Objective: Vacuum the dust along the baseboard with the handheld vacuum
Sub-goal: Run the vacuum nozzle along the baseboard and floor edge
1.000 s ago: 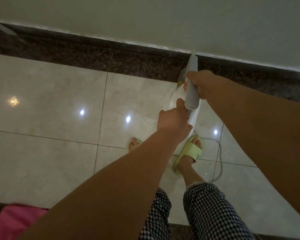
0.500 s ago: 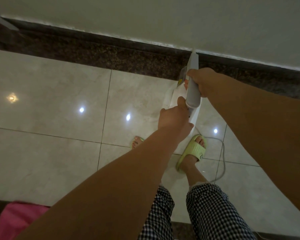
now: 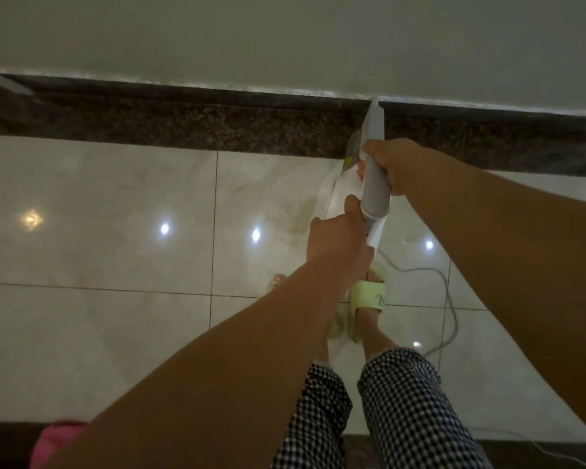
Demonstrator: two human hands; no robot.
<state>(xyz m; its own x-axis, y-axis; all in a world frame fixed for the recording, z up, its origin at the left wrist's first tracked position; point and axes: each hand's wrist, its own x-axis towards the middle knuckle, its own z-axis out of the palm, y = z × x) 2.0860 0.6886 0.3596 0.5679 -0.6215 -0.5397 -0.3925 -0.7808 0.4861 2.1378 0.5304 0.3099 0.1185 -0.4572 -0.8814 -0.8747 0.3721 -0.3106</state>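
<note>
1. Progress: the handheld vacuum [image 3: 374, 184] has its nozzle tip on the top edge of the dark baseboard [image 3: 183, 126], at 12 o'clock from the person. The pale dust line runs off towards 9 o'clock, so most of the pass appears to remain.
2. Grip: the right hand [image 3: 394, 164] wraps the grey handle; the left hand [image 3: 335, 238] grips the rear end, at 7 o'clock from the right.
3. A cord [image 3: 449, 299] trails on the floor [image 3: 99, 231].
</note>
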